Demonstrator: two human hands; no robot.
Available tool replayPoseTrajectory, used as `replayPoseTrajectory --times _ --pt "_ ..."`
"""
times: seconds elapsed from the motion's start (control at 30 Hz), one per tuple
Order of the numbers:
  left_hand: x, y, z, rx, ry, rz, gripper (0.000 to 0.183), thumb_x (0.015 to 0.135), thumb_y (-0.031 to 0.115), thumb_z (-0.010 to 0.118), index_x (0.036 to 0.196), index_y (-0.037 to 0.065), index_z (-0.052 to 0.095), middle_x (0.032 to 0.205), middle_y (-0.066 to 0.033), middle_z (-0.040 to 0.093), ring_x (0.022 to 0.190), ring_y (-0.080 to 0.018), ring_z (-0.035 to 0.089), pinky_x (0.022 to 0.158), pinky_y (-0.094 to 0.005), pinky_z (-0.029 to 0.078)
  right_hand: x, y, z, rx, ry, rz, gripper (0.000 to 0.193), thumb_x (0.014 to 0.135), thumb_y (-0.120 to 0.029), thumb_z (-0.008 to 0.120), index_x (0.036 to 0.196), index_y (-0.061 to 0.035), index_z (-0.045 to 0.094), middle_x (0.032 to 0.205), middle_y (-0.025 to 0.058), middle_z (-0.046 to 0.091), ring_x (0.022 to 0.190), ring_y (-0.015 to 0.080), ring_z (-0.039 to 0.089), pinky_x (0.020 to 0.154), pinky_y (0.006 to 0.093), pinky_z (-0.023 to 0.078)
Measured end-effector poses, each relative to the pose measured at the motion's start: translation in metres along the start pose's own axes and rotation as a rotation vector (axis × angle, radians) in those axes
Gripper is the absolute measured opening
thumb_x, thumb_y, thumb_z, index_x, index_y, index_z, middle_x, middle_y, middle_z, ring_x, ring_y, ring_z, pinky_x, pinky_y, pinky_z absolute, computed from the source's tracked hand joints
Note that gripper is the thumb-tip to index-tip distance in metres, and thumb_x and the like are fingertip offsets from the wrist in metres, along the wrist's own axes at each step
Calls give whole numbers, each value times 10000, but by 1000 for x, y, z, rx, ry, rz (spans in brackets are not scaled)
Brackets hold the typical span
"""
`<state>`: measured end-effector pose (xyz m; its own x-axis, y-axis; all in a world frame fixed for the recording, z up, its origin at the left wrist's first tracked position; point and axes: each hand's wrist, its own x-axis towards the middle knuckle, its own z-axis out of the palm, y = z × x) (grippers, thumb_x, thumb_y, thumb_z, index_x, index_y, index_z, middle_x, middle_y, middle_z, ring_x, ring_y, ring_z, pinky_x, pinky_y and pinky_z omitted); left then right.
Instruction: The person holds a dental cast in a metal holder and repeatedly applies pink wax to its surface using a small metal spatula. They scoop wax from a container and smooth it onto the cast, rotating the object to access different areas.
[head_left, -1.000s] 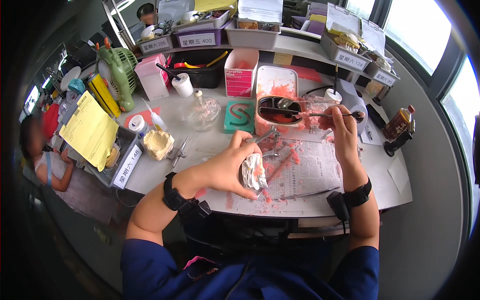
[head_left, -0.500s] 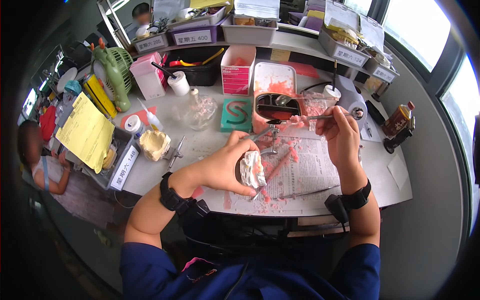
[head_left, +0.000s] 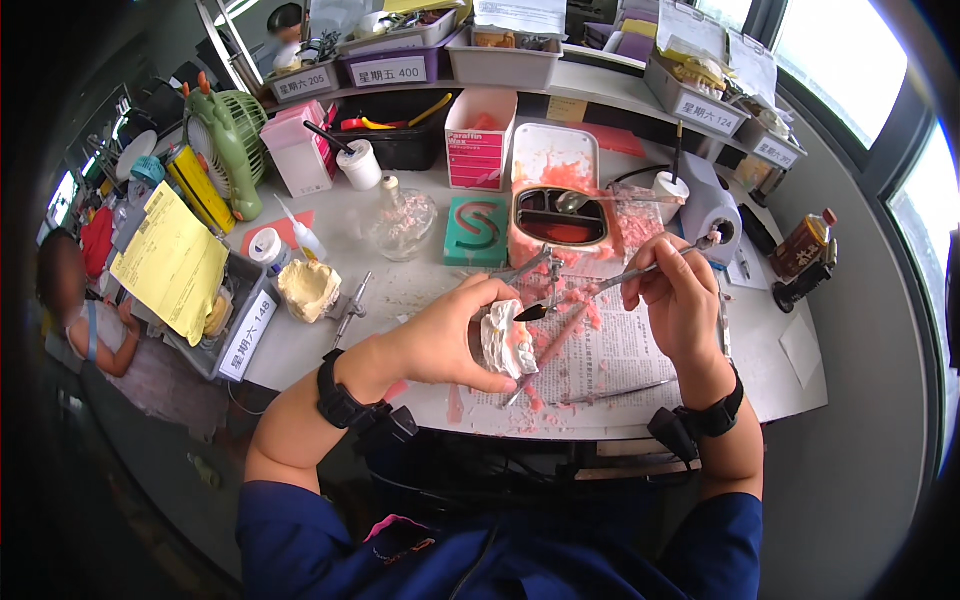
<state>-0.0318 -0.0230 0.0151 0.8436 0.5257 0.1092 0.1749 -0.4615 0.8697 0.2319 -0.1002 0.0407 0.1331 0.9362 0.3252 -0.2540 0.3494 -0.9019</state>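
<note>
My left hand [head_left: 440, 335] is wrapped round a white plaster dental model [head_left: 507, 342] with pink wax along its teeth. A metal articulator [head_left: 547, 262] shows just beyond it, partly hidden by the fingers. In my right hand [head_left: 680, 295] is a wax spatula [head_left: 612, 282], pinched near its far end. Its dark blade tip reaches the upper edge of the model; whether it touches the wax I cannot tell. Behind the model stands a wax melting pot [head_left: 515, 222] with red liquid wax in it.
Newspaper [head_left: 630, 350] with pink wax scraps covers the middle of the desk. A cream plaster cast [head_left: 309, 290], a glass spirit lamp [head_left: 403, 225] and a green box [head_left: 474, 231] stand left of the pot. A brown bottle [head_left: 805, 245] is at the right, a green fan [head_left: 225, 150] at the left.
My right hand has come lower and nearer, bringing the spatula's tip from the melting pot's front edge down to the dental model. The left hand keeps its hold almost unmoved.
</note>
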Motion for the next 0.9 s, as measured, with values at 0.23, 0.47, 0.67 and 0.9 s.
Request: replayPoseTrajectory --times 0.23,0.47,0.67,0.9 --pt "-2 -1 1 -56 3 -17 791 583 179 897 1224 0 471 1206 -80 505 1103 -151 499 970 -294 404 1 3 -7 -25 -35 -21 290 1006 -238 442 896 9 546 714 137 615 599 206 597 589 300 475" --pt "-2 0 2 -128 -13 -61 757 598 154 891 1212 10 471 1249 -88 491 1098 -134 491 967 -290 405 3 4 -11 -39 -31 -51 290 1008 -239 437 908 10 549 737 138 619 617 202 596 608 299 475" --pt "-2 -1 1 -99 -18 -31 723 591 148 895 1172 24 484 1287 -116 467 1114 -140 480 972 -294 399 22 13 -30 -218 145 -128 282 1021 -230 413 958 9 550 807 118 627 718 174 607 664 284 476" --pt "-2 -4 0 -81 -19 -13 710 598 153 891 1168 30 486 1304 -139 457 1139 -154 473 984 -298 389 25 16 -37 -138 166 -101 290 1024 -244 420 975 13 546 805 119 643 697 166 610 651 273 476"
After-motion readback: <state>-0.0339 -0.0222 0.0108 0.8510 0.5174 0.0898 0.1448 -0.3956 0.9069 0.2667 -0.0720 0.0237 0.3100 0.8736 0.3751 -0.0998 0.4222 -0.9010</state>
